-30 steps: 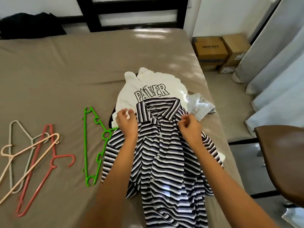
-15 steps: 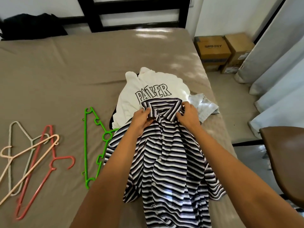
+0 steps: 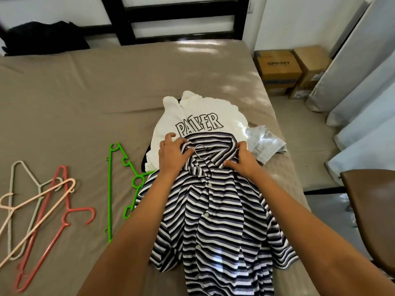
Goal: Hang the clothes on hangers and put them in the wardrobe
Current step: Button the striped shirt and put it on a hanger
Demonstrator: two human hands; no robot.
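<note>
A black, white and grey striped shirt (image 3: 215,212) lies buttoned on the bed, collar away from me. A metal hanger hook (image 3: 199,151) pokes out at the collar opening. My left hand (image 3: 173,154) grips the left side of the collar, and my right hand (image 3: 243,160) grips the right side. Under the collar lies a white T-shirt (image 3: 205,116) printed with black outlined letters. A pale denim garment (image 3: 265,144) sticks out to the right of it.
A green hanger (image 3: 119,178) lies left of the shirt, partly under its sleeve. Three more hangers, red (image 3: 53,216), peach (image 3: 36,210) and grey (image 3: 23,189), are piled at the left. Dark clothing (image 3: 42,37) sits at the bedhead. Cardboard boxes (image 3: 280,69), curtains and a brown chair (image 3: 372,212) stand right.
Both hands slid up from the shirt's shoulders to the collar and closed in around it. The hanger hook now shows at the neck opening.
</note>
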